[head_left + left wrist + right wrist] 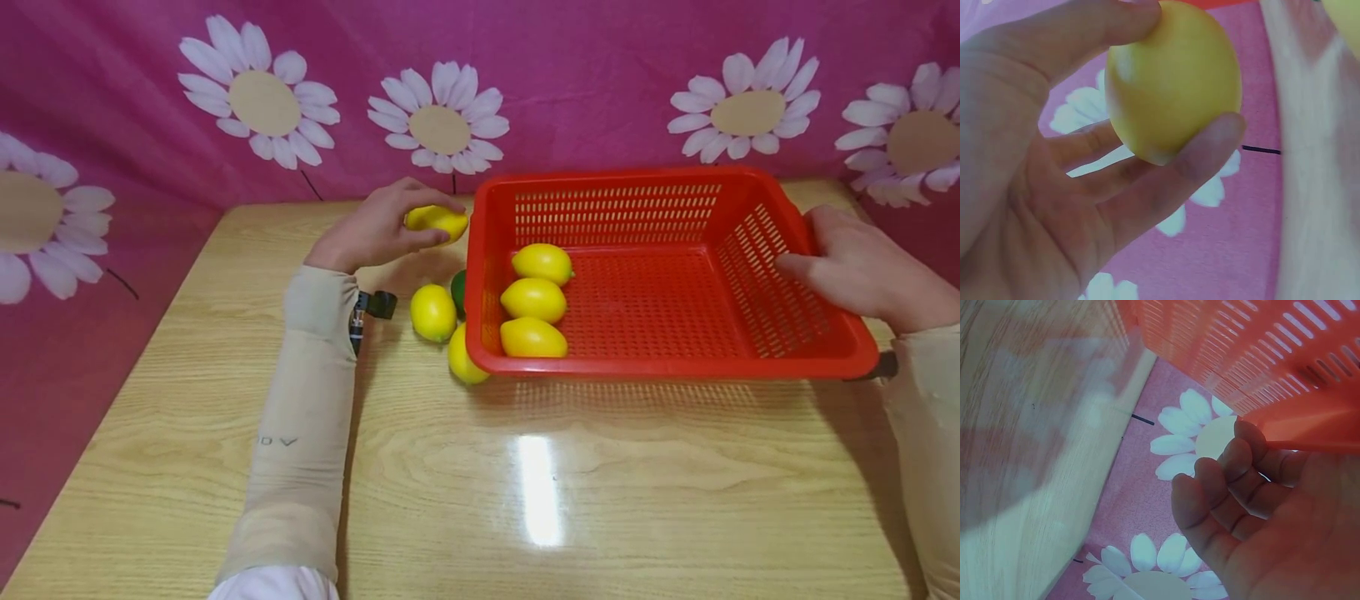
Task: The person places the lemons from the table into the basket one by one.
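My left hand [386,221] pinches a yellow lemon [437,222] between thumb and fingers, beside the upper left corner of a red plastic basket [645,367]. In the left wrist view the thumb and fingertips press on opposite sides of this lemon [1175,81]. My right hand [862,262] grips the basket's right rim, thumb inside; the right wrist view shows its curled fingers [1210,481] under the rim outside. Inside the basket, an upper lemon [543,263], a middle lemon [534,300] and a lower lemon [534,337] lie in a row by the left wall.
On the wooden table [420,500], left of the basket, lies a lemon [433,313]. Another lemon [467,358] and a dark green fruit [458,292] are partly hidden by the basket's left side. A pink cloth [585,83] with white flowers hangs behind the table.
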Tool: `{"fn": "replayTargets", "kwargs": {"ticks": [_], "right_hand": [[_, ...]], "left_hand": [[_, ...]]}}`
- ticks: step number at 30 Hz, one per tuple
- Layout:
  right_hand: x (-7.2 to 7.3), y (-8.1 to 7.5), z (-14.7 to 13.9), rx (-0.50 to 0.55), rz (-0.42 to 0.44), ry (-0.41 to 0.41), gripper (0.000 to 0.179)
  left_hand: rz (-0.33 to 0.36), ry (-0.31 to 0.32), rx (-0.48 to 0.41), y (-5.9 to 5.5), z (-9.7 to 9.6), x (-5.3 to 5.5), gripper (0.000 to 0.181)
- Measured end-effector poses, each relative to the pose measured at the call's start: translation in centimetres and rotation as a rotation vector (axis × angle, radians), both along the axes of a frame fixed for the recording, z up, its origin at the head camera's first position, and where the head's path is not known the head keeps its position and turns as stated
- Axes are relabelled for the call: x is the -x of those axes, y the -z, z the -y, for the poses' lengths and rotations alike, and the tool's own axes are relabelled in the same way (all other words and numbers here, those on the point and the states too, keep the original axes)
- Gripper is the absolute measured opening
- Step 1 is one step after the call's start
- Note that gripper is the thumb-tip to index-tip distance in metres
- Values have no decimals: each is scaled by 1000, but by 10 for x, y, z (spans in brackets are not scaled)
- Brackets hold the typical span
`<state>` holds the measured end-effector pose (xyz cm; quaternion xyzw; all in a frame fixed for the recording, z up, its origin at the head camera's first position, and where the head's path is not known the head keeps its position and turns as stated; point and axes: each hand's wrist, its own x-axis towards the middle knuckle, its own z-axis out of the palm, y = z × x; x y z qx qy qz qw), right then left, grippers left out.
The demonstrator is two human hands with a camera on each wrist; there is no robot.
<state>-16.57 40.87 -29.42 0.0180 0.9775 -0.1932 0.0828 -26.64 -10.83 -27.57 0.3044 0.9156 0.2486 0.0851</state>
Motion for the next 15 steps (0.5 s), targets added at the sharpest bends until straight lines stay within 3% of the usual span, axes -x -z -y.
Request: {"fn": "replayTargets", "kwargs": {"ticks": [6,10,15], "right_hand": [[-1,-1,1,9,7,5,57],[0,-1,0,11,15,0,57],[1,-1,0,9,14,-14,57]], "left_hand": [[-13,-7,4,-6,-1,-5,45],[-16,-56,4,-8,0,-6,46],[-73,-94,-22,-9,-1,-7,46]]}}
